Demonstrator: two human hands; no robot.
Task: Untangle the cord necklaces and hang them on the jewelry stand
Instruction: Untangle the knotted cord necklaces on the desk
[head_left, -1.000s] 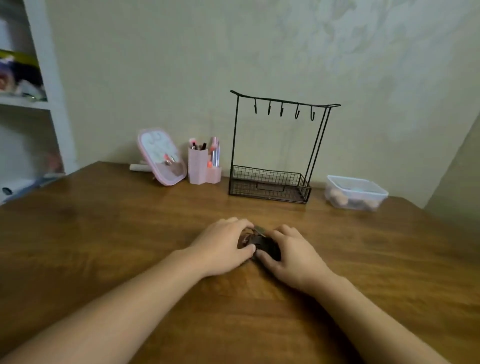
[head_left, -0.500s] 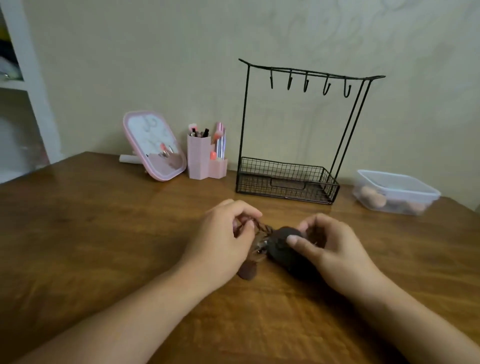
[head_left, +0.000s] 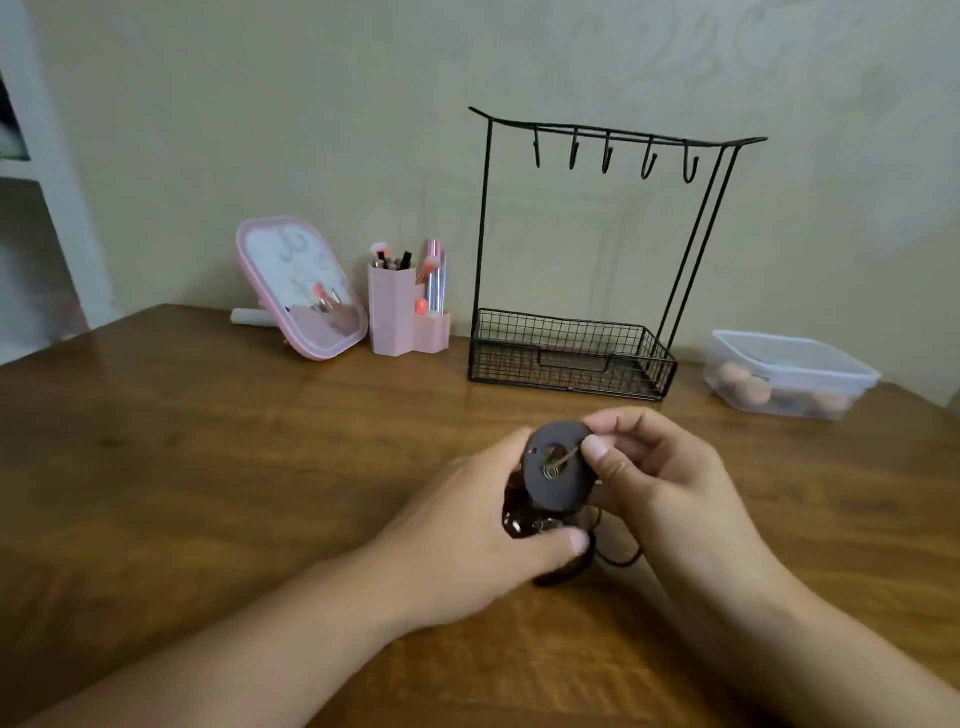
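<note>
A dark round ring pendant (head_left: 558, 478) with a hole and a small metal loop stands lifted between my hands, above the wooden table (head_left: 208, 467). My right hand (head_left: 654, 478) pinches its right edge with thumb and fingers. My left hand (head_left: 467, 540) grips the brown tangle of cord necklaces (head_left: 522, 512) below the pendant; a black cord loop (head_left: 618, 558) trails onto the table. The black wire jewelry stand (head_left: 587, 249), with several bare hooks and a mesh basket base, stands behind at the wall.
A pink tilted mirror (head_left: 301, 291) and a pink holder with makeup brushes (head_left: 405, 312) stand left of the stand. A clear lidded box with sponges (head_left: 789, 374) sits at the right. White shelving (head_left: 36, 182) is at the far left.
Both hands have raised the tangle off the table. The round pendant has been turned up so its face shows, and my left thumb now presses the cords below it.
</note>
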